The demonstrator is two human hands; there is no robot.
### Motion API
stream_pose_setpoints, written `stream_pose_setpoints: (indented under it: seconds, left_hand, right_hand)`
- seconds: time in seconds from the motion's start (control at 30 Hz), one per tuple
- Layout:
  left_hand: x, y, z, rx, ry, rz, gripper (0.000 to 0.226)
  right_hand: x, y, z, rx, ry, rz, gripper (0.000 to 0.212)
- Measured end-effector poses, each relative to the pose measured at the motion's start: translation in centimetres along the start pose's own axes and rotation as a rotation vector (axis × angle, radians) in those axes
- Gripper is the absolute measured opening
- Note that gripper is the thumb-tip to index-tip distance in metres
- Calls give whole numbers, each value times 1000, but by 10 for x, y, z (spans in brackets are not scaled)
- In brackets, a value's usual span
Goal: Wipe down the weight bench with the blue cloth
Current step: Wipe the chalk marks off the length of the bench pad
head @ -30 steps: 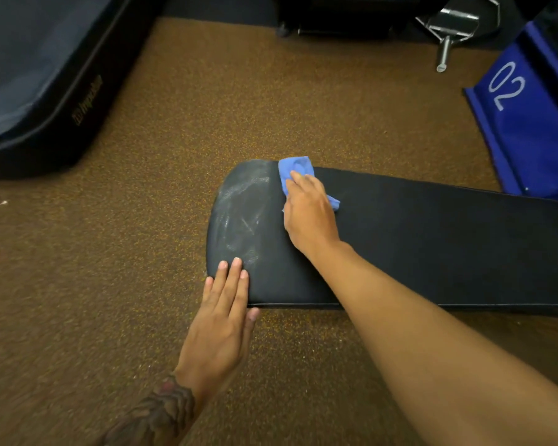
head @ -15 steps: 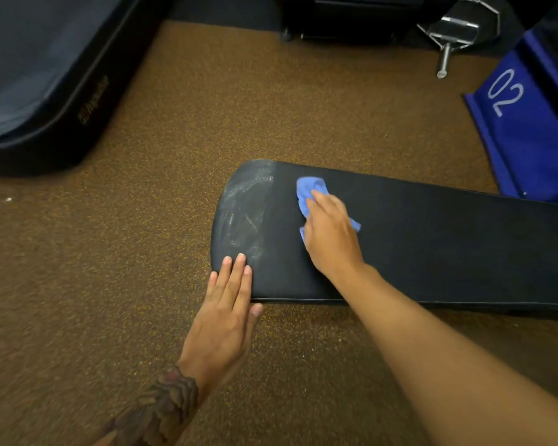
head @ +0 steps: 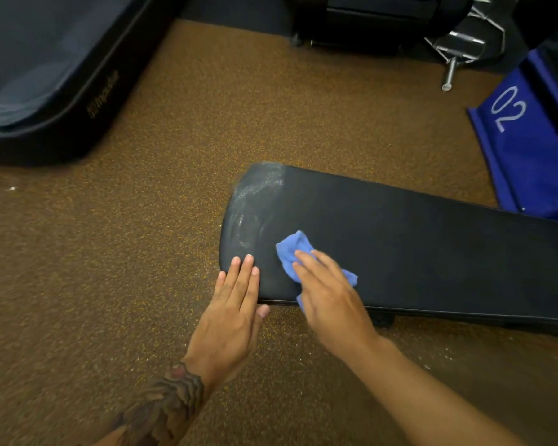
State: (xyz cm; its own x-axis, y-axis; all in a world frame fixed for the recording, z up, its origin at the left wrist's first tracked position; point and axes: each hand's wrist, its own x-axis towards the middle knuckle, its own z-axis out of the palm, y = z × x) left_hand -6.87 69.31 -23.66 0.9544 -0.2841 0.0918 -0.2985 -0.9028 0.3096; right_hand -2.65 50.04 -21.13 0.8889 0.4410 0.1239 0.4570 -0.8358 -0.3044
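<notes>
The black padded weight bench (head: 416,239) runs from the centre to the right edge, with whitish smears on its rounded left end. A crumpled blue cloth (head: 292,249) lies on the pad near its front edge. My right hand (head: 329,291) presses flat on the cloth with straight fingers, and cloth shows on both sides of it. My left hand (head: 236,304) rests flat on the bench's front left corner, fingers straight and together, just left of the cloth.
Brown speckled rubber floor (head: 142,252) surrounds the bench. A dark padded mat with a black rim (head: 52,85) lies at the upper left. A blue panel marked 02 (head: 525,140) stands at the right, chrome bar hardware (head: 458,56) and dark equipment at the top.
My right hand has drawn the blue cloth from the bench's far edge across the pad toward the near edge. My left hand has stayed on the front left corner.
</notes>
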Motion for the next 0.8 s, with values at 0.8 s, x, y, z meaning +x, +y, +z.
stream_pose_setpoints:
  seconds: [0.8]
  left_hand:
    - [-6,2,-33,-316,53,-1,61]
  right_hand:
    - [25,-67,-3,493,-87,214,45]
